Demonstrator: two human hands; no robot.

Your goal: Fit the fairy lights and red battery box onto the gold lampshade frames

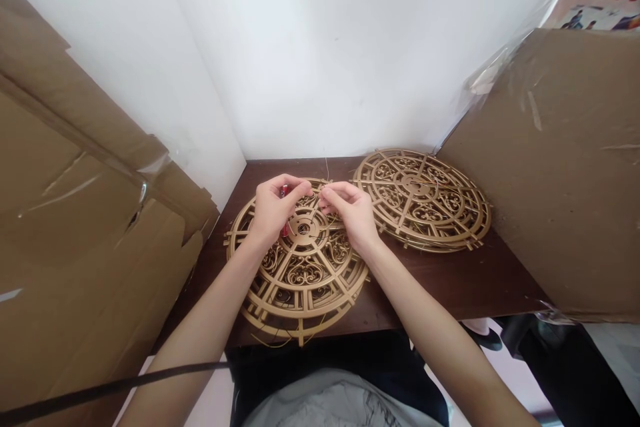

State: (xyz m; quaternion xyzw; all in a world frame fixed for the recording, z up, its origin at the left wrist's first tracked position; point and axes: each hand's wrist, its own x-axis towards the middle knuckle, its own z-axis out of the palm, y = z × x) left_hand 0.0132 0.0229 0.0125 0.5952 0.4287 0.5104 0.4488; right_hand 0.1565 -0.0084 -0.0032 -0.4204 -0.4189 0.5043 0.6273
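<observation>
Both hands sit over the hub of the gold lattice disc [300,280], which lies flat at the near edge of the dark table [450,280]. Left hand [273,210] is curled round a small red piece [285,191]. Right hand [350,210] has its fingertips pinched on a thin wire [326,170].

The disc looks light and stiff, but its ribs are thin, so probably snappable; grip the rim or hub. The wire likely kinks easily.

Second disc [423,200] lies further right. Cardboard [75,247] flanks both sides, with no contents visible.
</observation>
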